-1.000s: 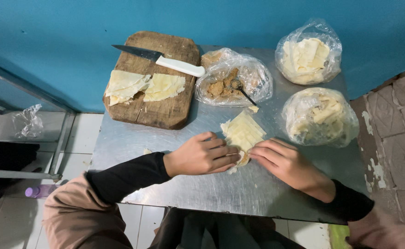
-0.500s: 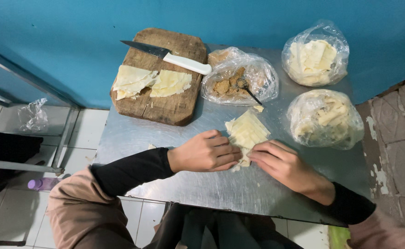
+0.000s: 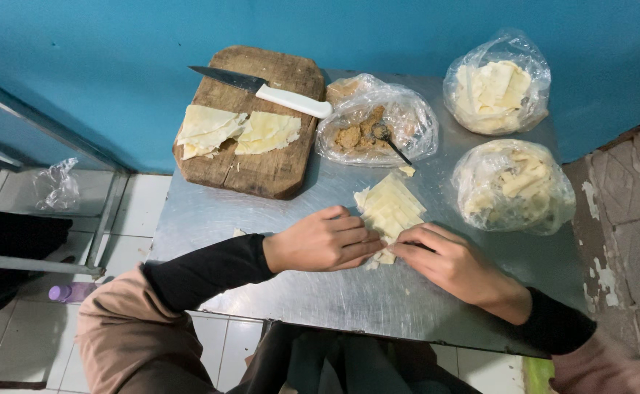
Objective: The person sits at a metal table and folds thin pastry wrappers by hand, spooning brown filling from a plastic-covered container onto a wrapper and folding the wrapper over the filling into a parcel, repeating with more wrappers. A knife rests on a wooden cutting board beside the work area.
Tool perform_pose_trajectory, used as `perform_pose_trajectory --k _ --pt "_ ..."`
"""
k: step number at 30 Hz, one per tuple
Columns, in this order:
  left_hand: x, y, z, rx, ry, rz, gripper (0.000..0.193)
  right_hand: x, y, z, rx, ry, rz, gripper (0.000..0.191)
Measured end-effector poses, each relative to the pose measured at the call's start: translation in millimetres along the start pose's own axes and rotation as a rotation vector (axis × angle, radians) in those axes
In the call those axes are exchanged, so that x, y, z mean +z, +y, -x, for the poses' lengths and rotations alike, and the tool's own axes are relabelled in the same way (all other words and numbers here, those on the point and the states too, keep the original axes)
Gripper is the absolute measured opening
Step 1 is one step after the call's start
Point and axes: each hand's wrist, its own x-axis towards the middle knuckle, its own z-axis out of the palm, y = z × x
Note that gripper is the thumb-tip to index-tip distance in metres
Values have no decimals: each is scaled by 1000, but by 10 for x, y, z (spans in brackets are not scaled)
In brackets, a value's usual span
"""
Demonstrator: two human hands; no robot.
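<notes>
Hands are meeting at the near corner of a pale wrapper (image 3: 389,211) lying flat on the steel desk (image 3: 276,219): left hand (image 3: 320,241) is pressing it down with narrow fingers, right hand (image 3: 451,263) is pinching its edge, seemingly to fold it. Beyond, a filling bag (image 3: 378,124), board (image 3: 254,146) and knife (image 3: 261,89) are sitting within reach.

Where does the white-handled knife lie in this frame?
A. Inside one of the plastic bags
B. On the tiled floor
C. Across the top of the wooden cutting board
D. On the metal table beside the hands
C: the white-handled knife rests across the far edge of the wooden cutting board, with its blade pointing left and its handle reaching toward the bag of brown filling.
</notes>
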Motion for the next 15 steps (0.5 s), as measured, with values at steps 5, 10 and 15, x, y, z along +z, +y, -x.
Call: perform_pose_trajectory --k 5,10,15 --pt "-38 -7 -4 -37 -43 46 28 -50 17 -47 -101 32 46 27" --pt "-65 -9 -32 -43 -59 73 30 -156 -11 -21 -153 -56 38 33" --pt "-104 10 -81 -39 -88 58 39 -124 -18 -9 -197 -75 103 31"
